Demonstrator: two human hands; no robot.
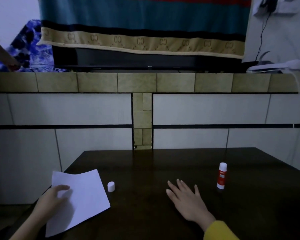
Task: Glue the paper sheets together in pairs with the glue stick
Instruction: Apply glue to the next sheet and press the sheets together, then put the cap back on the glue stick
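A stack of white paper sheets (84, 196) lies at the left corner of the dark wooden table (145, 163), partly overhanging its left edge. My left hand (49, 203) rests on the stack's left side, fingers curled over the top sheet. A red and white glue stick (221, 175) stands upright and uncapped at the right. Its small white cap (111, 186) stands just right of the paper. My right hand (187, 200) lies flat on the bare tabletop, fingers spread, left of the glue stick and apart from it.
A tiled ledge (145, 82) runs behind the table, with a television (145, 61) under a teal and beige cloth (142, 23). Another person's arm (0, 52) reaches in at far left. White items and a cable (261, 32) sit at upper right.
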